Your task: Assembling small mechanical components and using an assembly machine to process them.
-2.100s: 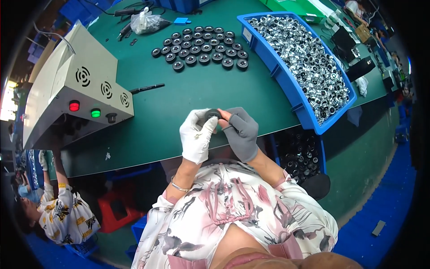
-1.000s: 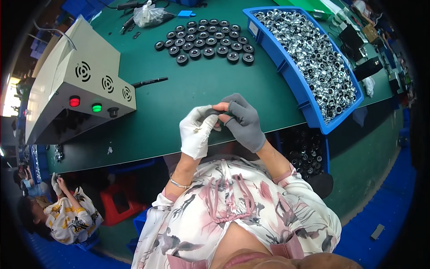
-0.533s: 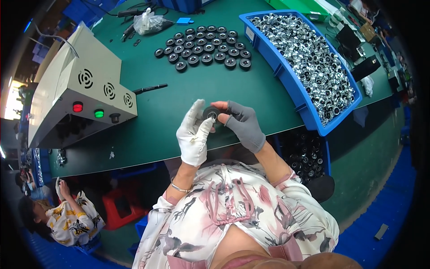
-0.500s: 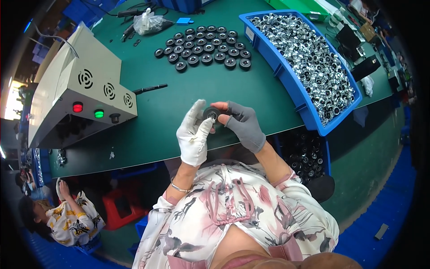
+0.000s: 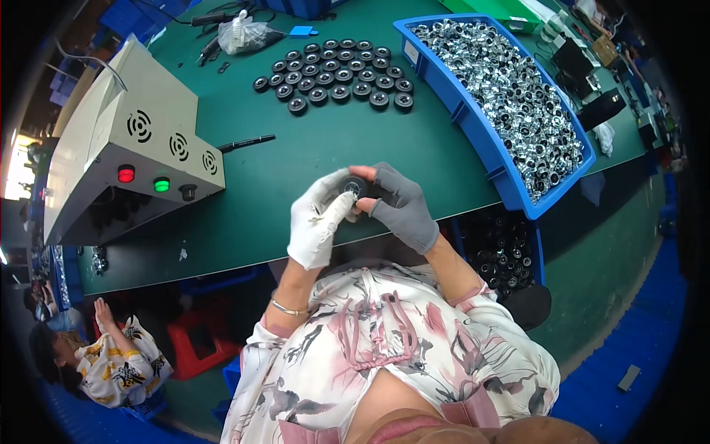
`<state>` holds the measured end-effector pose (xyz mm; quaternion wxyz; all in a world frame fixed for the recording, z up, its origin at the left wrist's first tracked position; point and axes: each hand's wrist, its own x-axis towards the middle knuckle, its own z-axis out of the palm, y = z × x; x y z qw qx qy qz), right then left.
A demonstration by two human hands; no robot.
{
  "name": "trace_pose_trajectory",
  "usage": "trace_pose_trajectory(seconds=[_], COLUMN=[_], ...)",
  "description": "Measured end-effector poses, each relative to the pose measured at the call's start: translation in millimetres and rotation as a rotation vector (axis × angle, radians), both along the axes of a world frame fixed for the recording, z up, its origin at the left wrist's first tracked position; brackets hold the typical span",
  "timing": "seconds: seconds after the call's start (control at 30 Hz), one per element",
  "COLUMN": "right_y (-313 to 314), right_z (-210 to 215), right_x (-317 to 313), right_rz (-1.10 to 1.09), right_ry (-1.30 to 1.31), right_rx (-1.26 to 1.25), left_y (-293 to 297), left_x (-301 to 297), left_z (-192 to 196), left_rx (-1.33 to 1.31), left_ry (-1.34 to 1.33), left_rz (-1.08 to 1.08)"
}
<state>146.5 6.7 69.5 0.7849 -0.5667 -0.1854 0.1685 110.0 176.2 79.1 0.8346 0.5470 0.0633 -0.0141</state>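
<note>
Over the front of the green table I hold a small black wheel point(image 5: 353, 186) with a shiny hub between both hands. My left hand point(image 5: 318, 220), in a white glove, grips it from the left, its thumb pressed on the hub. My right hand point(image 5: 401, 207), in a grey fingerless glove, pinches the wheel's right edge between bare fingertips and thumb. Beyond my hands several similar black wheels point(image 5: 340, 92) lie in rows on the table. Part of the wheel is hidden behind my fingers.
A blue bin point(image 5: 473, 122) full of shiny metal parts stands at the right. At the left is a beige machine point(image 5: 159, 122) with red and green lights, a black pen point(image 5: 255, 142) beside it. A lower bin of black wheels point(image 5: 503, 259) sits below the table edge. A co-worker point(image 5: 111, 355) sits at lower left.
My left fingers have closed in around the wheel, where they were stretched upward before. The wheel has turned slightly and now faces up more. My right hand keeps its pinch.
</note>
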Motion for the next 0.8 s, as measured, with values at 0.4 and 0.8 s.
trace_pose_trajectory(seconds=[0.4,0.8], right_y=[6,6], right_z=[7,-3], right_x=[-2,1], right_rz=[-0.272,-0.313], right_ry=[-0.021,-0.179], right_rx=[-0.192,-0.283], left_y=[-15,-10], left_x=[16,14], left_z=[4,-14], left_rx=[0.127,0.18], left_ry=[-0.038,0.017], left_rz=[0.188,0.143])
